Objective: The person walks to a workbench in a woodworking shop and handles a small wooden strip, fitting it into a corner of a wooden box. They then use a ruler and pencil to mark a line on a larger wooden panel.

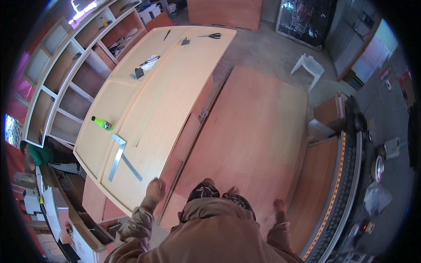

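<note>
Hanging near a reddish board (pixel 245 127), left hand (pixel 155 190) and right hand (pixel 279 206) show unclear grips; bottle (pixel 102 123) lettering is illegible.

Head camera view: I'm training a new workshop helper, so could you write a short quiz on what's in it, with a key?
1. Which of these lies closest to the green bottle?
A. the black-handled tool
B. the metal square
C. the white seat
2. True or false: the white seat stands on top of the pale panel.
3. Which of the wearer's own hands is nearer the pale panel?

Key:
1. B.
2. False: the white seat stands on the floor.
3. The left hand, which is beside the near edge of the pale panel.
</note>
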### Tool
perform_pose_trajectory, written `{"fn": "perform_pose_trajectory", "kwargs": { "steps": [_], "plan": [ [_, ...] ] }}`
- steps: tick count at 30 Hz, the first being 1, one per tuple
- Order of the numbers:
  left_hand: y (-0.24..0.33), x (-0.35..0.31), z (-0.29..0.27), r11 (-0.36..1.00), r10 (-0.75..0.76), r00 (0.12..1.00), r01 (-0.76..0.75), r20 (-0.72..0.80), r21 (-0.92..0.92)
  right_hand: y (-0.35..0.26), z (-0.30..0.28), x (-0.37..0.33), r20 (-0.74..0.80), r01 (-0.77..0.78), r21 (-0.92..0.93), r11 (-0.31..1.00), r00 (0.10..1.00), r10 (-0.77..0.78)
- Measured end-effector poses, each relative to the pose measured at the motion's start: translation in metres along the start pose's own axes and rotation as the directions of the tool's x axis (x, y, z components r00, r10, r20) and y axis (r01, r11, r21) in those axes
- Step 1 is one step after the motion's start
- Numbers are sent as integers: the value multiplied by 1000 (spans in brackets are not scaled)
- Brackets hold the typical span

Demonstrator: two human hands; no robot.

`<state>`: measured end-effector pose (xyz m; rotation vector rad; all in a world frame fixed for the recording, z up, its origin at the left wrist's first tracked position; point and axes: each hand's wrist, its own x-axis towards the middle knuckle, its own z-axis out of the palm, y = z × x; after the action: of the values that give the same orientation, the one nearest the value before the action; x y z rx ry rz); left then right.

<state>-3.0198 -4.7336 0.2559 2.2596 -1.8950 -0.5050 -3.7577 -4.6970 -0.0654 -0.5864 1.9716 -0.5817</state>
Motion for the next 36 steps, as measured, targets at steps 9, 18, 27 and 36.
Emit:
{"fn": "perform_pose_trajectory", "kwargs": {
  "steps": [9,18,27,36],
  "plan": [
    [54,391,-63,976,-34,903,-62,-428,-208,-401,-54,236,32,399,-471,787,899,-436],
    [69,826,-88,947,-290,886,210,-361,-243,-419,71,257,401,-167,-142,976,892,211],
    [147,1008,-42,966,-245,839,254,-485,-47,-578,141,378,339,-176,-84,981,921,194],
    [370,1209,-42,950,257,916,-298,-308,-93,-806,88,657,326,14,-14,1000,945,-9]
  ]
}}
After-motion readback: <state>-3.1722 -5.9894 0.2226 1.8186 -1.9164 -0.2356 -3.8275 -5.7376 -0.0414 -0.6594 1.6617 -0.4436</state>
